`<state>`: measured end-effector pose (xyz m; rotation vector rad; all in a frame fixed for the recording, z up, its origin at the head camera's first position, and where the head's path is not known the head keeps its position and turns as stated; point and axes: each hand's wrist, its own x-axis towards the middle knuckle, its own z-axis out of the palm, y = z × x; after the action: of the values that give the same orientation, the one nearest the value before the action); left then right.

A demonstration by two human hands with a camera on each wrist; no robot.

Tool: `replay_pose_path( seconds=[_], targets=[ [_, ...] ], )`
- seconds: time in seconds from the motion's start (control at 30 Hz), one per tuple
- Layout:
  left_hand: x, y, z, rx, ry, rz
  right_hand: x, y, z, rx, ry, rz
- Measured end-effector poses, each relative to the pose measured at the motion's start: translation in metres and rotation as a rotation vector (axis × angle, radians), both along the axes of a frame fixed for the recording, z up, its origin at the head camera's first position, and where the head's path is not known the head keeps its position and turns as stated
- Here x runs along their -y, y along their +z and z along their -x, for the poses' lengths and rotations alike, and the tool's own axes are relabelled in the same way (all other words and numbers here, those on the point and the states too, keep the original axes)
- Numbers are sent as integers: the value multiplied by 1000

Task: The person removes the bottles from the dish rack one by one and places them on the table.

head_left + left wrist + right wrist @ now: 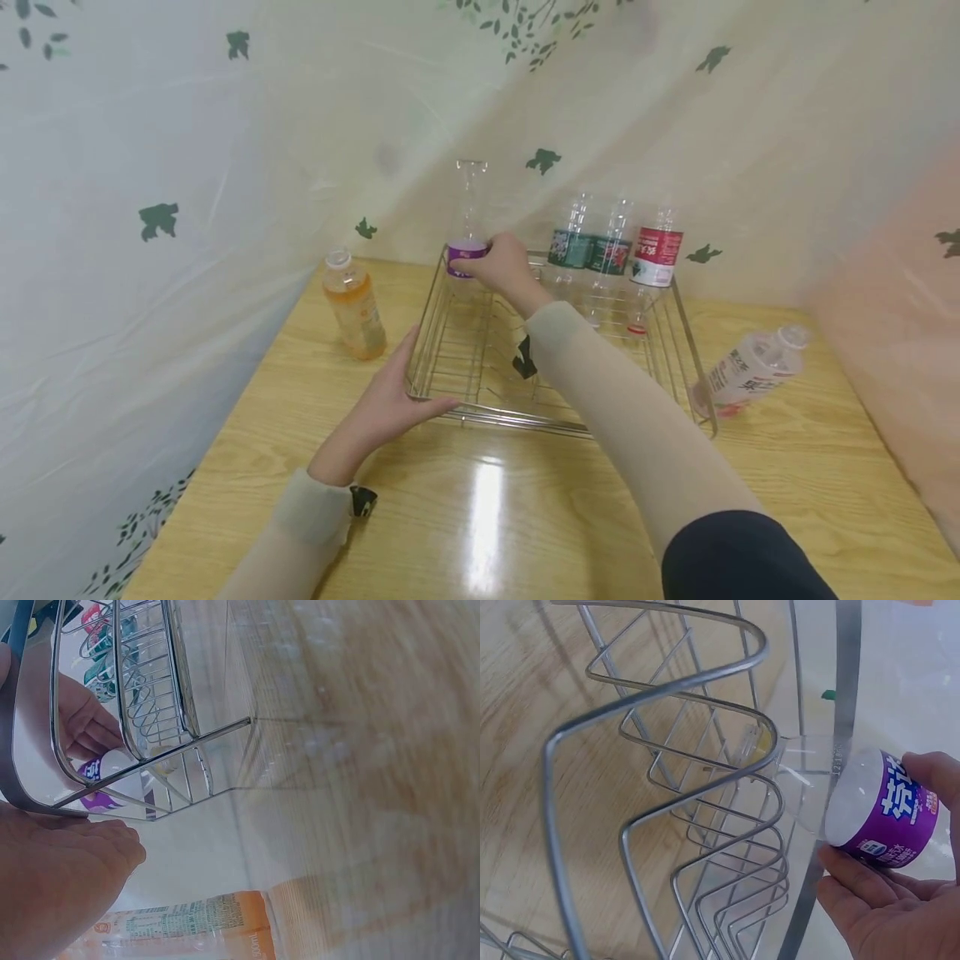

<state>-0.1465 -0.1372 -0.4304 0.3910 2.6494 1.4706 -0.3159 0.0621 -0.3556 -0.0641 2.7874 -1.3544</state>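
Observation:
My right hand (498, 265) grips a clear plastic bottle (467, 250) with a purple label, near the back left corner of a wire dish rack (517, 418). The bottle stands base up; in the right wrist view its neck points down among the bent wires, and my fingers and thumb are around the purple label (907, 814). My left hand (386, 400) holds the rack's front left corner, thumb along the front rail and fingers at the left side. In the left wrist view, those fingers (97, 844) sit just outside the corner wires.
Two green-labelled bottles (570, 248) and a red-and-white-labelled bottle (662, 243) stand upside down at the rack's back right. A bottle of orange tint (355, 310) is on the wooden table (420, 517) left of the rack; a pink-and-white-labelled bottle (750, 373) tilts at its right.

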Motion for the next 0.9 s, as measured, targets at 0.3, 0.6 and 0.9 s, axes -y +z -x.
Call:
replay_pose_path(
  seconds=[0.3,0.6,0.9],
  targets=[
    [-2,1,-2,4,6,4,-7,14,-13,-14,20,15],
    [-4,3,-2,5,-2,7,-13,24,-26,-85,64,-5],
    [-4,4,-4,11,5,8,-22,34,-40,-72,81,19]
  ],
)
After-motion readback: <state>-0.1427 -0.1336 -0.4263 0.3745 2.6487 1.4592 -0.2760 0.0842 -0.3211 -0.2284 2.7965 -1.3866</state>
